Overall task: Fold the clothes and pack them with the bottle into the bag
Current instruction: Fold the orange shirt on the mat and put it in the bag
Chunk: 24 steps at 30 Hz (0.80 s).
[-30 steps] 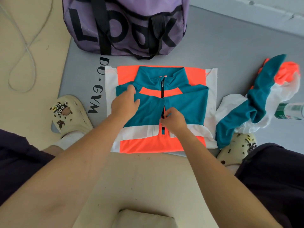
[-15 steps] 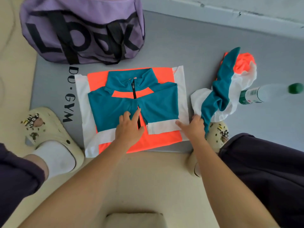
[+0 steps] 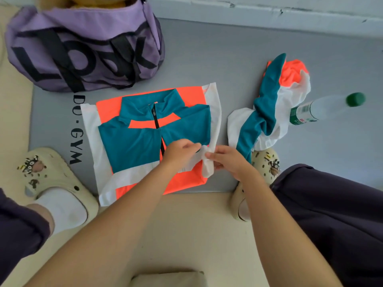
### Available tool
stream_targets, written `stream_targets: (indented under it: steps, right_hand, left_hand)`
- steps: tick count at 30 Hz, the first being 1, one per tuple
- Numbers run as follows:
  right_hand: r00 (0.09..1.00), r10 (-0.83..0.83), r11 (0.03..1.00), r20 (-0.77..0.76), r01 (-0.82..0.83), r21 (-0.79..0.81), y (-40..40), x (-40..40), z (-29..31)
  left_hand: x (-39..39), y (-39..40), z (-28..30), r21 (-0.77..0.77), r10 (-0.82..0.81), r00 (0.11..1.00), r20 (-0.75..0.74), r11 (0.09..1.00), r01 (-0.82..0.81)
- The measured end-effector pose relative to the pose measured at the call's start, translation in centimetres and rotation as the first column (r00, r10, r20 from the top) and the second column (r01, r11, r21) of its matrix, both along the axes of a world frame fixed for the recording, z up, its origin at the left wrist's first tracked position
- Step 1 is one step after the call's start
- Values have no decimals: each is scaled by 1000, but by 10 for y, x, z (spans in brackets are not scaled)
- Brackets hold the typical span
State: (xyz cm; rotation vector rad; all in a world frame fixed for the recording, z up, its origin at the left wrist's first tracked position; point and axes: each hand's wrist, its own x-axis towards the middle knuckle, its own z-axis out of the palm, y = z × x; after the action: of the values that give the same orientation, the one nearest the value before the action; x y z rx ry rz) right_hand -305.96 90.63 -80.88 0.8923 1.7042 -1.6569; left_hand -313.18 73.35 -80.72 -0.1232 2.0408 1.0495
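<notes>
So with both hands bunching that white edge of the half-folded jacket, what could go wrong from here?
1. The left hand and right hand pinch the jacket at its white right edge, lifted off the mat; pulling may undo the flat folds.
2. The crumpled garment lies against the bottle; grabbing it might send the bottle rolling.

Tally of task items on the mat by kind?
Garments: 2, the jacket and the crumpled piece
Bottles: 1, bottle
Bags: 1, bag
Total: 4
</notes>
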Motion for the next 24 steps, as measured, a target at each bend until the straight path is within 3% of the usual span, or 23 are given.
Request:
stream_targets:
  steps: [2,6,10,12,15,20,24]
  right_hand:
    - [998,61,997,-36,-62,-42,-5,-4,2]
    - [992,122,993,-31,-122,-9,-14,-13,0]
    - [958,269,962,96,-272,16,-2,-29,-3]
    - [987,130,979,98,-144,145,9,-45,-7]
    - [993,-114,927,-36,119,355,15,-78,-18]
    - [998,44,934,54,-61,351,-10,-126,-32]
    - [1000,-8,957,11,4,289,-27,-133,-27]
  left_hand:
    - [3,19,-2,75,100,988,120,991,-110]
    - [4,29,-19,28,130,989,74,991,-132]
    - [-4,23,-34,25,96,993,75,995,-98]
    - [-6,18,-39,62,69,994,80,995,-74]
    - [-9,11,-43,77,67,995,76,994,-72]
    - [-9,-4,-43,70,177,967,182,979,-192]
    - [-11,-13,-32,125,257,934,248,948,-294]
